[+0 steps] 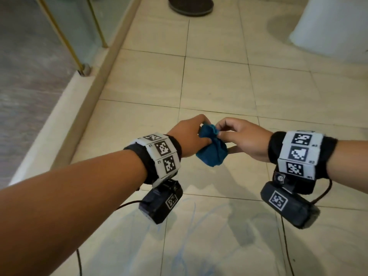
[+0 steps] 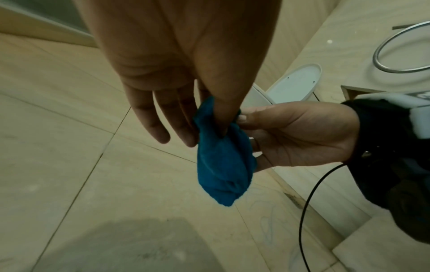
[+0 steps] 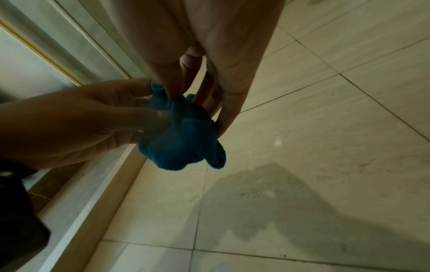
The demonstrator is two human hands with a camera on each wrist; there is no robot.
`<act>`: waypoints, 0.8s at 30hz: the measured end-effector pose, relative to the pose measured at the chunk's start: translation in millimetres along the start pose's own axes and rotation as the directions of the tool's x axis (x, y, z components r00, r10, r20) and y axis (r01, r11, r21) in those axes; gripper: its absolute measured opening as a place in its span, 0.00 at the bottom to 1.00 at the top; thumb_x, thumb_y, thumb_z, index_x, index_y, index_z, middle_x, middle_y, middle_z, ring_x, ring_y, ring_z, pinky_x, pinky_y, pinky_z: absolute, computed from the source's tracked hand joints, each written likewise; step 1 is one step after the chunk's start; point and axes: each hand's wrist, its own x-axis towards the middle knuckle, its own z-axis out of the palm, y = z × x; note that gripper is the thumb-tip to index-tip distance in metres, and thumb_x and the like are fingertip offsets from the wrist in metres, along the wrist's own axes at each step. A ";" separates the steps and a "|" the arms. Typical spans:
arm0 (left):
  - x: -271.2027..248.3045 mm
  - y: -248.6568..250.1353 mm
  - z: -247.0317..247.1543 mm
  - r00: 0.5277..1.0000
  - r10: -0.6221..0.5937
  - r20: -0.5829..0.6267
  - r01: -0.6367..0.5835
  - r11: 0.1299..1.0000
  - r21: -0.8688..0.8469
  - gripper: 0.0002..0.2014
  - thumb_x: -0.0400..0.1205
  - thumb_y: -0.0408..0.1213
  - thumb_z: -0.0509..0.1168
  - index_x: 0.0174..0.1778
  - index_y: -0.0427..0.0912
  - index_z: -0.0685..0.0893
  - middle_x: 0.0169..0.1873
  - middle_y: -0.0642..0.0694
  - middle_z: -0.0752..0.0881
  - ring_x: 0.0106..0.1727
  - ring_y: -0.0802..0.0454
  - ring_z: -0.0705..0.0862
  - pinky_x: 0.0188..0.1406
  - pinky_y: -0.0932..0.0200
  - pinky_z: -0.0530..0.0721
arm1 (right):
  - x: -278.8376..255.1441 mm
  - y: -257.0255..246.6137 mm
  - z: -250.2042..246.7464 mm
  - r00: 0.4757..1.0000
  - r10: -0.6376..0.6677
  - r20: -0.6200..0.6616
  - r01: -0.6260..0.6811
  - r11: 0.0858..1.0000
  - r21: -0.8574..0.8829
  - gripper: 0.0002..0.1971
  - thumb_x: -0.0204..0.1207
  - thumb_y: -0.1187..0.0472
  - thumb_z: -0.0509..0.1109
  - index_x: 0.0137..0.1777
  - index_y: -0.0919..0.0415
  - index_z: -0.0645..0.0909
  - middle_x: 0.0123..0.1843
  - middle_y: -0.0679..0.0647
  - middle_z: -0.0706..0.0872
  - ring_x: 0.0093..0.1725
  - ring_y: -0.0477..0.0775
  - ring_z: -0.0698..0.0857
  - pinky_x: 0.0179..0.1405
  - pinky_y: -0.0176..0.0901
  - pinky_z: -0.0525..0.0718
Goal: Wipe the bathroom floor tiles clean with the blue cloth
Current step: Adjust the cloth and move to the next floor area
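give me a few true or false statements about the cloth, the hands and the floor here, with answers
1. Both hands hold the cloth. True: the left hand and the right hand both pinch it.
2. The cloth lies flat on the floor. False: it is bunched and held above the tiles.
3. The cloth is red. False: it is blue.
4. A damp-looking patch shows on the tiles. True.
5. Each wrist wears a band with black-and-white markers. True.
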 end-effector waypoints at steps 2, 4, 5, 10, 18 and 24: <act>0.9 0.4 -3.5 1.000 0.006 -0.015 -0.006 0.999 0.032 0.14 0.82 0.38 0.67 0.64 0.46 0.77 0.48 0.50 0.82 0.46 0.53 0.81 0.39 0.68 0.79 | -3.6 1.4 -0.8 1.000 0.012 0.004 -0.012 0.999 0.040 0.05 0.84 0.65 0.59 0.49 0.57 0.76 0.47 0.53 0.82 0.45 0.49 0.83 0.47 0.46 0.87; 2.6 -2.9 -2.6 1.000 0.002 -0.028 0.000 0.999 0.053 0.11 0.83 0.39 0.66 0.61 0.46 0.79 0.46 0.50 0.83 0.43 0.55 0.79 0.35 0.74 0.74 | -2.5 5.6 -2.2 0.999 0.031 -0.026 -0.029 0.998 0.058 0.06 0.84 0.64 0.57 0.50 0.57 0.75 0.46 0.53 0.82 0.45 0.49 0.83 0.46 0.46 0.86; 2.9 -5.8 -0.6 0.999 -0.005 -0.037 0.007 0.998 0.058 0.08 0.83 0.40 0.65 0.58 0.46 0.80 0.45 0.51 0.83 0.41 0.56 0.78 0.34 0.74 0.73 | -0.7 8.4 -3.0 0.998 0.042 -0.049 -0.039 0.997 0.065 0.06 0.85 0.64 0.56 0.51 0.57 0.74 0.46 0.53 0.82 0.44 0.49 0.83 0.46 0.46 0.86; 1.5 -20.3 14.0 0.997 -0.046 -0.061 0.048 0.998 0.038 0.03 0.85 0.41 0.63 0.50 0.48 0.80 0.41 0.50 0.83 0.43 0.53 0.79 0.36 0.64 0.74 | 5.7 23.3 -0.9 0.989 0.090 -0.119 -0.081 0.993 0.080 0.05 0.85 0.63 0.55 0.50 0.57 0.73 0.50 0.55 0.81 0.43 0.50 0.82 0.44 0.47 0.87; -4.1 -24.7 18.3 0.990 -0.036 -0.133 0.029 0.998 -0.059 0.06 0.89 0.38 0.53 0.51 0.43 0.74 0.41 0.49 0.78 0.39 0.54 0.75 0.35 0.68 0.71 | 13.2 28.2 3.4 0.992 0.091 -0.090 -0.090 0.996 0.012 0.06 0.85 0.62 0.57 0.48 0.56 0.74 0.46 0.53 0.84 0.41 0.49 0.84 0.51 0.52 0.87; -7.2 -17.9 21.4 0.991 0.013 -0.130 -0.038 0.980 -0.193 0.05 0.90 0.38 0.51 0.51 0.46 0.71 0.37 0.49 0.78 0.38 0.51 0.76 0.40 0.57 0.79 | 12.0 19.6 2.9 0.997 0.076 0.035 -0.080 0.985 0.152 0.12 0.79 0.72 0.58 0.54 0.56 0.77 0.47 0.55 0.85 0.47 0.51 0.85 0.51 0.51 0.87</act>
